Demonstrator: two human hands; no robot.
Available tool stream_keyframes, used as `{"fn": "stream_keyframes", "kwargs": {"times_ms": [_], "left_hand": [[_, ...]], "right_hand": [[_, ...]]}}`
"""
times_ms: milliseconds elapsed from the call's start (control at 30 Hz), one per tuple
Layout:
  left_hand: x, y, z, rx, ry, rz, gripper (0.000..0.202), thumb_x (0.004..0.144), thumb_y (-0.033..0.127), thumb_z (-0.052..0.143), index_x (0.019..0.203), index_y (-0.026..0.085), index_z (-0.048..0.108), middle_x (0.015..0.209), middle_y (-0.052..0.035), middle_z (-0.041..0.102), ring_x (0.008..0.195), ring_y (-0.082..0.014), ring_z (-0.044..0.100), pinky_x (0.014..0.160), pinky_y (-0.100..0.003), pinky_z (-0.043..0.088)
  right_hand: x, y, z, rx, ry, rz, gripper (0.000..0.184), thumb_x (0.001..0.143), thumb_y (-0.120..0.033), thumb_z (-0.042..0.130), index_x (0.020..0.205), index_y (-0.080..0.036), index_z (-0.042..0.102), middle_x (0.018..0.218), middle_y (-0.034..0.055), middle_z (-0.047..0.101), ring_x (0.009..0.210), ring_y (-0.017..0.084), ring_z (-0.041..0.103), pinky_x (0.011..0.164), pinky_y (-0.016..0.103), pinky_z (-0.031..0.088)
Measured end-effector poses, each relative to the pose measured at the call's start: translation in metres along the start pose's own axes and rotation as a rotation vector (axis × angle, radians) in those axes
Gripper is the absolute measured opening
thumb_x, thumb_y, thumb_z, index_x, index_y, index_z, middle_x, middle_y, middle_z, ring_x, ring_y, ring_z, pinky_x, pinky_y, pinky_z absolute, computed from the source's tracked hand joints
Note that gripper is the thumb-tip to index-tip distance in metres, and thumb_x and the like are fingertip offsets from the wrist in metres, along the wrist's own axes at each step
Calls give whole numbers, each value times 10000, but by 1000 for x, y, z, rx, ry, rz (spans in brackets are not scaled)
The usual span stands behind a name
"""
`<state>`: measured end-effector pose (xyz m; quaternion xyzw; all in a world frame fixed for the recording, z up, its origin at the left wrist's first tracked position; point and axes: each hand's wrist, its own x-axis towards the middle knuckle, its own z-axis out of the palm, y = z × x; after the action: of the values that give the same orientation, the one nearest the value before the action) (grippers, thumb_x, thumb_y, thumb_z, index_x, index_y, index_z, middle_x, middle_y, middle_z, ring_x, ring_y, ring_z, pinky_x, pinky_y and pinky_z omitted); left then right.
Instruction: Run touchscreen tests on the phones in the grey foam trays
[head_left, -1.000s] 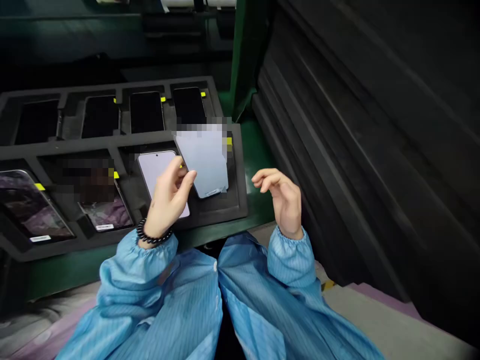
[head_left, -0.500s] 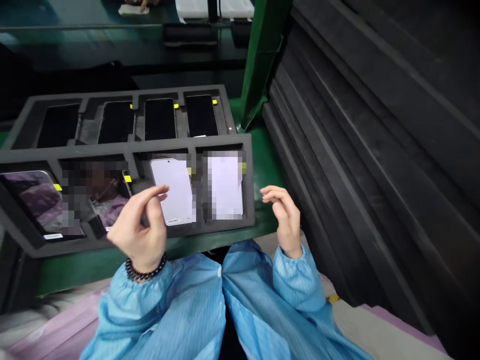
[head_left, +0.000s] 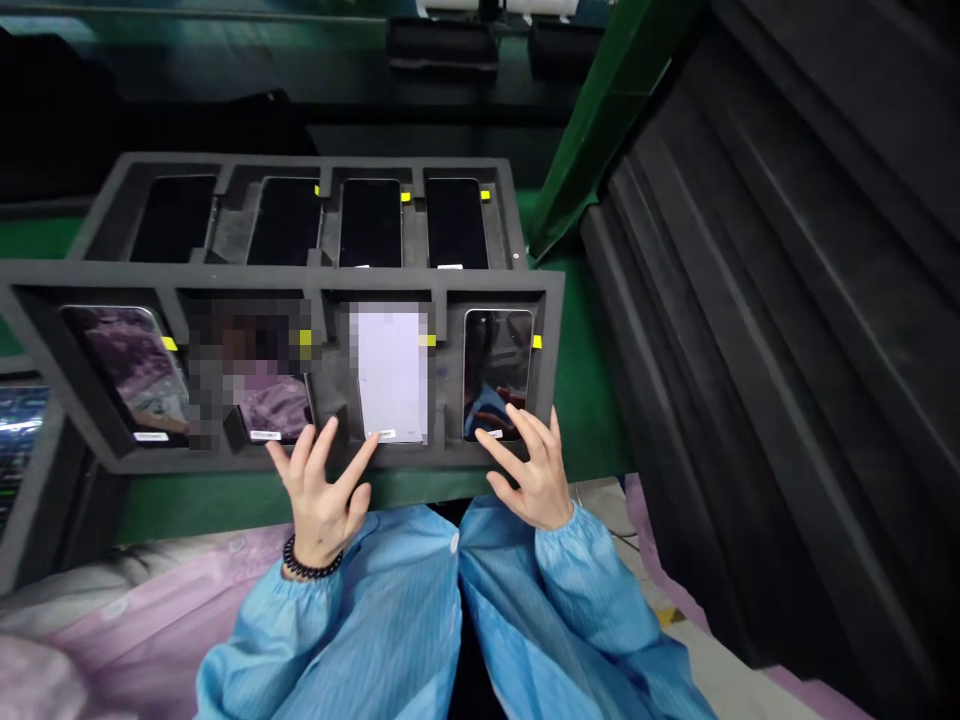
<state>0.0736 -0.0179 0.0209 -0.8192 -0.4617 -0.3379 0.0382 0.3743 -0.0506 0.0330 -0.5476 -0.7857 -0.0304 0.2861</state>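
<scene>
Soft, even light brightens the pale blue cleanroom sleeves (head_left: pixel 390 620), while the ribbed black foam panel (head_left: pixel 750 350) sinks into dimness. The glossy black phone screen (head_left: pixel 498 372) shows faint reflections, pixelated blur covers the pale rectangular phone (head_left: pixel 390 375), and wide-angle distortion bends the frame's edges.

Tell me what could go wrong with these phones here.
The right hand has its fingertips at the lower end of a glossy phone, so it might smudge or scratch the glass. The left hand spreads close to a pale-screened phone, and a careless knock could jolt it in its slot in the dark foam tray.
</scene>
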Motion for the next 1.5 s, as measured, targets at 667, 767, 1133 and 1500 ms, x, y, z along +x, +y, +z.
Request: {"fn": "stream_keyframes", "kwargs": {"times_ms": [667, 767, 1133, 1500], "left_hand": [[-8, -3, 1, -8, 26, -9, 580, 999, 429, 419, 1568, 319, 390, 1710, -46, 239, 1585, -285, 238, 1346, -548, 86], [-6, -2, 1, -2, -22, 8, 557, 1006, 433, 404, 1553, 328, 417, 1714, -37, 227, 1597, -274, 204, 1353, -526, 33], [-6, -3, 1, -10, -21, 2, 558, 1000, 427, 421, 1549, 327, 426, 1714, -35, 226, 1590, -284, 221, 1352, -525, 42], [0, 0, 1, -9, 28, 27, 568, 1009, 408, 393, 1563, 284, 406, 1717, -46, 218, 1595, -256, 213, 1357, -479, 53]], "right_hand": [[-5, -1, 5, -16, 94, -36, 460, 960, -366, 527, 1416, -338, 581, 1469, 79, 573, 1272, 271, 574, 1249, 607, 312], [-3, -2, 3, -36, 65, -31, 440, 954, -343, 528, 1383, -318, 618, 1474, 79, 567, 1285, 262, 565, 1269, 567, 296], [-3, -2, 4, 8, 100, -29, 473, 947, -304, 542, 1417, -295, 598, 1505, 93, 550, 1258, 277, 596, 1255, 587, 312], [-4, 0, 6, 15, 136, -30, 525, 947, -300, 526, 1472, -317, 526, 1498, 94, 559, 1236, 271, 614, 1225, 598, 359]]}}
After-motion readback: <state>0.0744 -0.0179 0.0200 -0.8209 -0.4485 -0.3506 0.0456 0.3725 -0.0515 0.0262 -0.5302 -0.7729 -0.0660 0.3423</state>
